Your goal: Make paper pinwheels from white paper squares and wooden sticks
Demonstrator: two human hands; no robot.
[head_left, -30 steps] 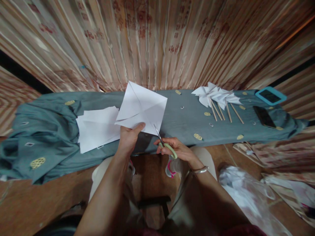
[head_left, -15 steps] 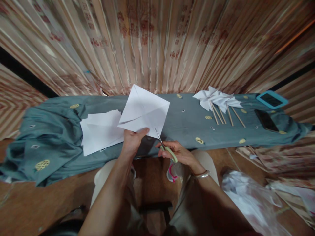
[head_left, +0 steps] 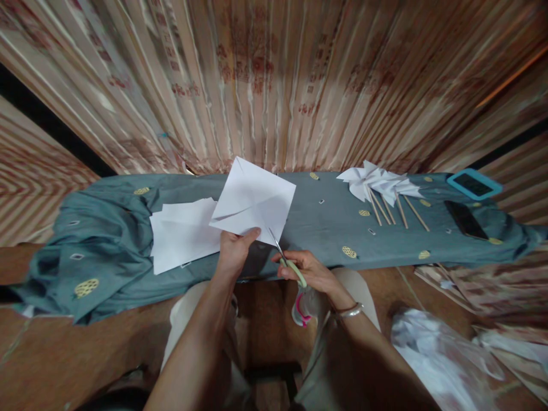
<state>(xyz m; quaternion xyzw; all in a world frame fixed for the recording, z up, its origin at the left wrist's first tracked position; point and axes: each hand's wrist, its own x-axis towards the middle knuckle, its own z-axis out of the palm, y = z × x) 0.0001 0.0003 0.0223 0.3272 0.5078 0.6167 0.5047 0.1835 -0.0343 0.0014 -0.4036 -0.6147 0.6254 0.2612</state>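
A square white sheet of paper [head_left: 261, 197] is pinched along its lower edge by my left hand [head_left: 237, 244], thumb on top. One slit runs in from its left corner, and crease lines show on it. My right hand [head_left: 306, 268] is closed round the green handles of a pair of scissors [head_left: 292, 270]. The scissor blades lie at the sheet's lower corner, pointing in toward its middle. Just left of the held sheet, a stack of white paper [head_left: 184, 237] rests on the cloth, partly behind my left hand.
A grey-green cloth [head_left: 317, 228] covers the table. At its right lie several white paper pinwheels [head_left: 379, 180] on wooden sticks, a blue-framed tablet [head_left: 474, 184] and a black phone [head_left: 465, 220]. A clear plastic bag [head_left: 436, 354] with white contents sits on the floor. A curtain hangs behind.
The view has shifted slightly, so the table sits a little lower in it. Both hands keep their hold, and the scissors stay at the sheet's lower corner.
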